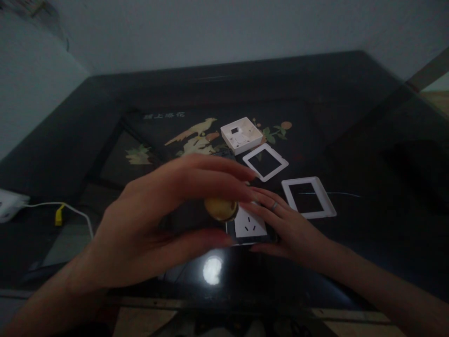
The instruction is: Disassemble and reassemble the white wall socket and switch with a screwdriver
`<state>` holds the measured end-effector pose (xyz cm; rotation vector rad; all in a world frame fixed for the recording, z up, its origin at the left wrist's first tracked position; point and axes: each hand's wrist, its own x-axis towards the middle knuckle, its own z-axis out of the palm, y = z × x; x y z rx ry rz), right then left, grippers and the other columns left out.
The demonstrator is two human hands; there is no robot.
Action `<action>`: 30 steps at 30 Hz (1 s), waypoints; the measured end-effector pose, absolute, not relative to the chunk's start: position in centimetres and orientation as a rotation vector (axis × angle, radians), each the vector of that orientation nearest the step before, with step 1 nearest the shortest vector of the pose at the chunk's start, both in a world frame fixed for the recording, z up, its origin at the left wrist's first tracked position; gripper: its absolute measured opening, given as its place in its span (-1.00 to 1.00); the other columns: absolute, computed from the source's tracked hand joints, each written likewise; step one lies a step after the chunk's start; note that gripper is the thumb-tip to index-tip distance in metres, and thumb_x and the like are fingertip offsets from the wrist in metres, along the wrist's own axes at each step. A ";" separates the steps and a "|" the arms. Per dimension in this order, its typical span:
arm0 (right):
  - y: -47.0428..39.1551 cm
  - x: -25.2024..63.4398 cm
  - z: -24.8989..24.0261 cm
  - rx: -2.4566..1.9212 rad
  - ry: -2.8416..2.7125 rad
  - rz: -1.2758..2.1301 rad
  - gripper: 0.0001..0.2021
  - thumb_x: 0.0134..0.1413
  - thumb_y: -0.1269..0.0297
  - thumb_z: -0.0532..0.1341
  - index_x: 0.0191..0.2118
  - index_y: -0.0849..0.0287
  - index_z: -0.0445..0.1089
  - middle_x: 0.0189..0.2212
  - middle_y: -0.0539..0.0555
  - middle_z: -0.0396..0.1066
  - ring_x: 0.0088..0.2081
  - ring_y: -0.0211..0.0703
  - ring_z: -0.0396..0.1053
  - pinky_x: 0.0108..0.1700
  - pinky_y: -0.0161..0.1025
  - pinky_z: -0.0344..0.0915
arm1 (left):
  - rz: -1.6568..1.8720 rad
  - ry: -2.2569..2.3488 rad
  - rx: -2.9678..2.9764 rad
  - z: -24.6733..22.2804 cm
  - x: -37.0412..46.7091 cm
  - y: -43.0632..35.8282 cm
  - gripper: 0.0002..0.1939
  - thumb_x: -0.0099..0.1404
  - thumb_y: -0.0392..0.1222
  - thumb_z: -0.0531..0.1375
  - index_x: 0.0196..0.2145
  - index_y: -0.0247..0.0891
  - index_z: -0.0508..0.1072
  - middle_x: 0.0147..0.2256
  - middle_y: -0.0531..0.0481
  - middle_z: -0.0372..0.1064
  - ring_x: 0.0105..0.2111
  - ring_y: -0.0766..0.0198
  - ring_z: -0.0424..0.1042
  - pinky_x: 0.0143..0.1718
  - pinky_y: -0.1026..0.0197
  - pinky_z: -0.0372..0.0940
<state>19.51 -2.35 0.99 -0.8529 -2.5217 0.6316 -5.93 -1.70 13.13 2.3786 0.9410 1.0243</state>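
A white wall socket panel [251, 227] with slotted holes and a dark border lies low over the black table. My right hand [284, 222], with a ring on one finger, grips it from the right, fingers across its far side and thumb at its near edge. Nearer the camera, my left hand [154, 220] arches over the panel's left part. Its thumb and fingers are apart and I see nothing held between them; whether the fingertips touch the panel is unclear. Between them shows a round yellow shape [220, 208], partly covered.
Beyond the hands sits a white square mounting box [242, 135]. Two white square frames [282, 164] [329, 206] lie right of it. A white plug [10, 206] with a cable and yellow tag [59, 216] is at left. The glossy black table [210, 86] has bird and flower decoration.
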 end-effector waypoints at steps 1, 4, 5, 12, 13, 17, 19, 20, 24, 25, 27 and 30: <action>-2.4 19.5 1.0 -0.850 -2.520 0.634 -0.25 0.05 0.14 0.36 0.31 0.22 0.11 0.33 0.34 0.10 0.37 0.16 -0.01 0.27 0.19 0.19 | 1.010 0.862 2.462 13.0 -6.0 -1.6 -0.73 0.25 -0.13 0.36 -0.11 -0.18 0.50 -0.06 0.02 0.47 -0.14 0.28 0.50 -0.15 0.24 0.50; -2.4 19.5 0.9 -0.848 -2.514 0.645 -0.25 0.06 0.14 0.36 0.32 0.20 0.10 0.34 0.33 0.08 0.38 0.16 -0.02 0.27 0.21 0.18 | 1.169 0.801 2.570 12.5 -6.1 -1.4 -0.73 0.17 -0.18 0.43 -0.17 -0.13 0.52 -0.17 0.08 0.45 -0.24 0.34 0.47 -0.23 0.30 0.48; -2.4 19.5 0.9 -0.848 -2.512 0.649 -0.24 0.06 0.14 0.35 0.33 0.19 0.09 0.34 0.33 0.08 0.38 0.16 -0.02 0.27 0.22 0.18 | 1.191 0.810 2.562 12.4 -6.1 -1.4 -0.72 0.17 -0.20 0.42 -0.15 -0.11 0.52 -0.19 0.09 0.47 -0.27 0.33 0.47 -0.24 0.27 0.49; -2.3 19.5 1.2 -0.864 -2.539 0.635 -0.24 0.08 0.12 0.34 0.34 0.17 0.07 0.35 0.33 0.07 0.38 0.19 -0.02 0.26 0.23 0.20 | 0.846 0.884 2.485 13.6 -6.7 -1.5 -0.65 0.36 -0.34 0.18 0.08 -0.20 0.39 -0.05 0.03 0.51 -0.10 0.19 0.53 -0.02 0.11 0.48; -2.3 19.5 1.3 -0.863 -2.542 0.629 -0.25 0.09 0.12 0.34 0.33 0.19 0.08 0.34 0.34 0.08 0.38 0.19 -0.02 0.25 0.23 0.21 | 0.838 0.835 2.514 13.6 -6.7 -1.4 -0.67 0.36 -0.31 0.19 0.07 -0.22 0.39 -0.01 0.00 0.47 -0.07 0.19 0.51 0.00 0.12 0.46; -2.3 19.4 1.3 -0.851 -2.555 0.611 -0.27 0.09 0.13 0.33 0.31 0.27 0.10 0.34 0.38 0.08 0.38 0.19 -0.02 0.25 0.23 0.21 | 1.126 0.938 2.497 12.8 -6.1 -1.3 -0.71 0.25 0.00 0.35 -0.14 -0.16 0.51 -0.16 0.04 0.47 -0.20 0.25 0.48 -0.17 0.19 0.46; -2.3 19.5 1.2 -0.846 -2.552 0.614 -0.27 0.10 0.12 0.33 0.31 0.25 0.10 0.34 0.37 0.08 0.38 0.18 -0.02 0.26 0.24 0.20 | 1.258 1.035 2.412 12.4 -5.7 -1.6 -0.77 0.22 -0.07 0.38 -0.19 -0.12 0.52 -0.26 0.10 0.48 -0.31 0.31 0.49 -0.30 0.25 0.45; -2.3 19.5 1.2 -0.845 -2.550 0.615 -0.27 0.10 0.12 0.33 0.31 0.24 0.10 0.34 0.36 0.08 0.38 0.18 -0.02 0.26 0.23 0.20 | 1.260 1.048 2.379 12.4 -5.7 -1.8 -0.78 0.22 -0.13 0.39 -0.18 -0.12 0.53 -0.27 0.12 0.50 -0.33 0.32 0.51 -0.34 0.26 0.45; -2.3 19.5 1.3 -0.854 -2.548 0.606 -0.26 0.09 0.12 0.33 0.31 0.22 0.09 0.34 0.34 0.08 0.38 0.17 -0.01 0.26 0.21 0.21 | 0.907 1.006 2.405 13.3 -6.3 -2.0 -0.67 0.31 -0.31 0.27 0.02 -0.14 0.46 -0.11 0.09 0.55 -0.20 0.24 0.56 -0.26 0.24 0.49; -2.3 19.5 1.3 -0.854 -2.549 0.606 -0.26 0.09 0.12 0.34 0.31 0.23 0.09 0.34 0.34 0.07 0.38 0.17 -0.02 0.26 0.21 0.21 | 0.826 0.991 2.436 13.6 -6.5 -1.9 -0.65 0.34 -0.34 0.22 0.06 -0.15 0.43 -0.08 0.09 0.54 -0.16 0.25 0.56 -0.21 0.24 0.48; -2.3 19.5 1.3 -0.849 -2.551 0.606 -0.27 0.08 0.13 0.34 0.30 0.25 0.10 0.34 0.35 0.07 0.38 0.17 -0.02 0.27 0.20 0.20 | 0.822 0.948 2.488 13.9 -6.6 -1.7 -0.66 0.35 -0.35 0.21 0.07 -0.18 0.42 -0.06 0.08 0.52 -0.10 0.26 0.53 -0.11 0.24 0.44; -2.3 19.5 1.2 -0.839 -2.552 0.588 -0.26 0.07 0.14 0.35 0.30 0.27 0.11 0.34 0.37 0.08 0.37 0.19 -0.01 0.26 0.21 0.22 | 1.037 1.064 2.524 13.5 -6.3 -1.5 -0.78 0.30 -0.19 0.31 -0.08 -0.18 0.50 -0.16 0.07 0.49 -0.20 0.28 0.48 -0.14 0.20 0.42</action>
